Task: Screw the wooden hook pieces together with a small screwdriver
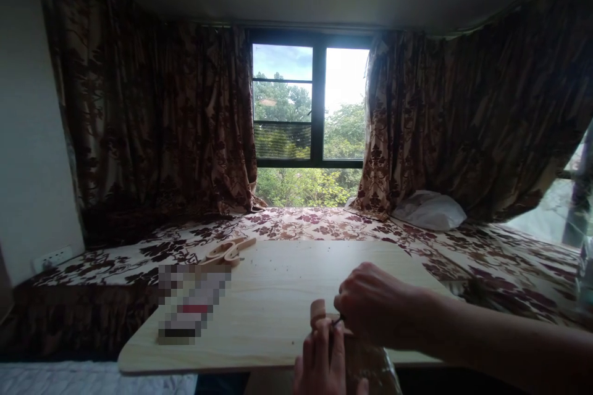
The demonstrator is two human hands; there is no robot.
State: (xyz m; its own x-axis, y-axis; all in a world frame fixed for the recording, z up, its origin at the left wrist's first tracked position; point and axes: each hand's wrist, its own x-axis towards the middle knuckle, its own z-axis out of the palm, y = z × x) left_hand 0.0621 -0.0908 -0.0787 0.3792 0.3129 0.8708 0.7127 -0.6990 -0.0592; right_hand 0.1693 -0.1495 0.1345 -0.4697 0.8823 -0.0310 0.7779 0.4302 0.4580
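My left hand (322,358) comes in from the bottom edge, its fingers pressed over a small light-brown wooden piece (317,310) with a rounded top. My right hand (365,302) reaches in from the right, closed in a fist just above and beside it. A thin dark tool (337,322) sticks out below my right fingers towards the left fingertips; its kind is hard to make out. Under the hands lies a brown, shiny thing (373,367), partly hidden. The far end of the wooden piece shows past my left fingers.
The pale wooden table (259,315) carries several tiny crumbs. Curved wooden cut-outs (227,252) lie at its far left, near a blurred-out flat item (194,308). Behind are a flowered cover (319,219), a white plastic bag (430,210), patterned curtains (204,117) and a window (319,105).
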